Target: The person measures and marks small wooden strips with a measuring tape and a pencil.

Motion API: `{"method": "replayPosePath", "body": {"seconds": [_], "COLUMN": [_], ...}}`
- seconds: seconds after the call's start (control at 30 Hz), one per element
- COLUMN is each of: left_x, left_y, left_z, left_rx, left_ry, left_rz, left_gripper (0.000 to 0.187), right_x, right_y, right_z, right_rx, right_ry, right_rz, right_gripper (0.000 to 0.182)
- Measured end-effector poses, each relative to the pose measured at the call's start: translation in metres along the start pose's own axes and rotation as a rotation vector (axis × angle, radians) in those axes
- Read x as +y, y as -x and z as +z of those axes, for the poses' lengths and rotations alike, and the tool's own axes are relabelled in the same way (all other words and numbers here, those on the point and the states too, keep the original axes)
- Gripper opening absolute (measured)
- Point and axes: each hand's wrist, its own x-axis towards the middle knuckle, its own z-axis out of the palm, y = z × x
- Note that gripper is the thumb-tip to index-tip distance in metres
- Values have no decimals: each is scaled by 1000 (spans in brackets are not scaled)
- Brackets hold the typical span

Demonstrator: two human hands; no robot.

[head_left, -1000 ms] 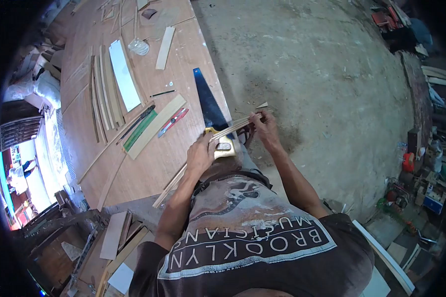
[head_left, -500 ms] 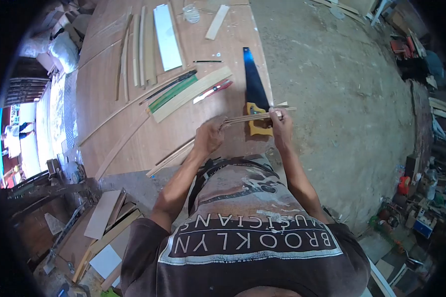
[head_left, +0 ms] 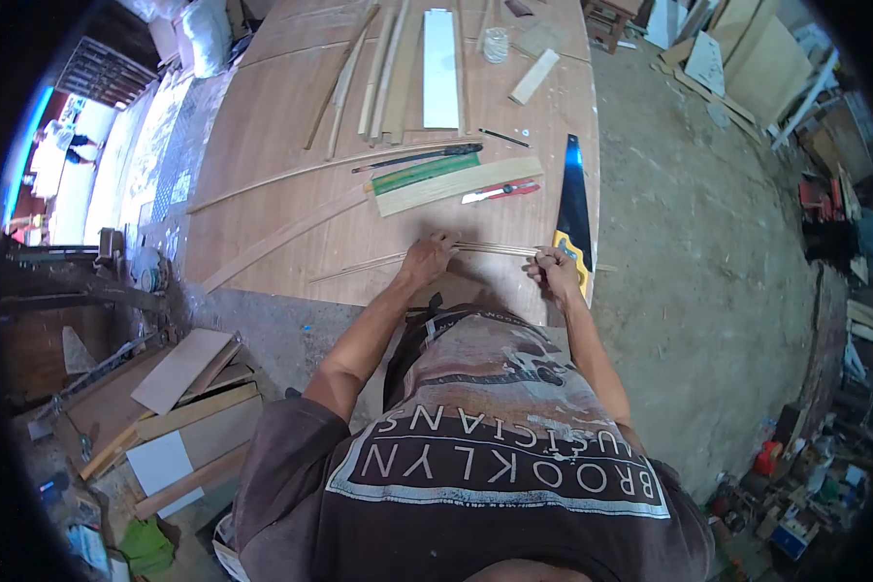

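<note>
Thin wooden strips [head_left: 495, 248] run level between my two hands, low over the near part of the table. My left hand [head_left: 430, 258] is closed around them toward the left, and their ends reach past it over the tabletop. Fingers of my right hand [head_left: 556, 271] pinch the strips near their other end. Just beyond the right hand lies a handsaw [head_left: 574, 209], its yellow handle partly covered by that hand. Farther up are a red utility knife [head_left: 501, 191], a pale wooden board [head_left: 456, 186] and a green strip [head_left: 425, 173].
The wooden table [head_left: 272, 233] also carries a white panel [head_left: 440, 73], several long slats [head_left: 383, 82], a pencil [head_left: 504, 138] and a clear cup [head_left: 496, 45]. Board offcuts [head_left: 184, 369] are stacked on the floor at left. Clutter [head_left: 815, 495] lines the right side.
The view has shifted, so the table sits farther right and lower. My hands still hold the strips, which now lie lower over the table, with the right hand beside the saw handle.
</note>
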Motion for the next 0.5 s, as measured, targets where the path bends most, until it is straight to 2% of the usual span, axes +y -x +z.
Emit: {"method": "replayPosePath", "body": {"seconds": [0.03,0.1,0.17,0.2,0.23,0.27,0.33,0.4,0.5], "left_x": [-15,-49,-77,-77,-74,-77,-84,-89,-93], "left_y": [0,-3,-1,-3,-3,-2,-4,-10,-19], "left_z": [7,11,-7,-38,-68,-76,-82,-69,-67], "left_rx": [9,243,448,321,186,183,194,177,175], "left_ry": [1,-178,144,-23,-188,-181,-153,-165,-140], "left_rz": [-12,277,-46,-181,-318,-324,-207,-227,-213], "left_gripper": [32,26,24,31,41,41,43,47,51], "right_x": [-3,-7,-11,-7,2,8,11,13,16], "right_y": [-2,-1,0,-1,-5,-5,0,6,17], "right_z": [5,8,3,-3,-11,-18,-25,-33,-38], "right_rx": [-4,11,58,61,154,244,231,215,224], "right_ry": [37,58,273,277,462,649,640,653,660], "right_rz": [1,-12,-138,-137,-303,-472,-408,-287,-252], "right_gripper": [23,23,20,20,20,19,20,23,23]}}
